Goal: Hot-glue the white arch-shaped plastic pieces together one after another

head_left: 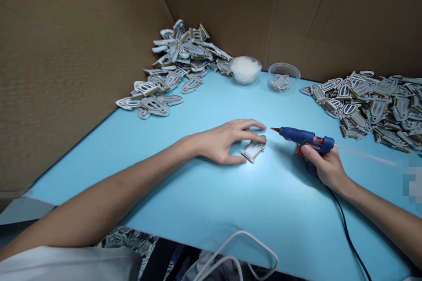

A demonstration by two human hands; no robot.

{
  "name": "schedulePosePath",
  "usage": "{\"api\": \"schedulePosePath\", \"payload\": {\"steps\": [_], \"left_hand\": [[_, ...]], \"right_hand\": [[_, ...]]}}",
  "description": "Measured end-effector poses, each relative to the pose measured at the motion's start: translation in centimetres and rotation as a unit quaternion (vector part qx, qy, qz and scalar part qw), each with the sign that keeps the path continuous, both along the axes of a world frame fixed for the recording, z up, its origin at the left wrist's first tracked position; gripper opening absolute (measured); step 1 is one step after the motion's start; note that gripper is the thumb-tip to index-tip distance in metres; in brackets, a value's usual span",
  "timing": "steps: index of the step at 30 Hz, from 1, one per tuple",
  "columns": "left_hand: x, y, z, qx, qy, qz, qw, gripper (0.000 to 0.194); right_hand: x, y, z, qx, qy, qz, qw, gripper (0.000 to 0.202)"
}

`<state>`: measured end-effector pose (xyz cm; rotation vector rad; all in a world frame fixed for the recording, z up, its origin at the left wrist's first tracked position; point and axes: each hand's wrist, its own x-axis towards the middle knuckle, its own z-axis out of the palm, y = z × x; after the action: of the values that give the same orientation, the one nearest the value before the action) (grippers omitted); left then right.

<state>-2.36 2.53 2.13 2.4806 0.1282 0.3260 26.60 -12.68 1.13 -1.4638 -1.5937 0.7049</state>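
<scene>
A small white and gold frame piece (253,151) lies on the blue table (211,193). My left hand (227,140) is beside it with fingers spread, a fingertip touching its upper edge and the thumb near its lower left corner. In my right hand (325,167) is a blue glue gun (296,135), its brown nozzle pointing left, above and to the right of the piece. A clear glue stick (365,154) sticks out of the gun's back, and a black cord runs down from its handle.
Similar pieces form a pile (184,57) at the back left and another pile (379,101) at the right. Between them stand a bowl of white translucent material (245,70) and a clear tub (284,70) holding a few pieces. Cardboard walls (231,4) enclose the back; a white cable (244,232) crosses the front edge.
</scene>
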Motion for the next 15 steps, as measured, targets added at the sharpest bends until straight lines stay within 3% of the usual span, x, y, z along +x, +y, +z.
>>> {"api": "schedulePosePath", "payload": {"steps": [4,7,9,12,15], "left_hand": [[0.4,-0.1,-0.1,-0.012,-0.011,0.024,1.0,0.048],[0.5,0.2,-0.5,-0.039,-0.038,0.107,0.993,0.046],[0.7,0.5,-0.8,-0.087,-0.047,0.186,0.978,0.051],[1.6,1.4,-0.7,-0.228,-0.057,0.277,0.931,0.064],[4.9,2.5,0.6,-0.31,-0.051,0.314,0.896,0.068]], "right_hand": [[-0.1,-0.1,0.1,0.101,-0.208,0.028,0.972,0.016],[-0.4,-0.1,0.2,0.036,-0.321,0.045,0.945,0.012],[-0.8,-0.1,0.4,-0.019,-0.337,0.041,0.94,0.019],[-1.4,-0.2,0.8,-0.049,-0.324,0.042,0.944,0.027],[-1.5,-0.2,1.0,-0.047,-0.315,0.045,0.947,0.029]]}}
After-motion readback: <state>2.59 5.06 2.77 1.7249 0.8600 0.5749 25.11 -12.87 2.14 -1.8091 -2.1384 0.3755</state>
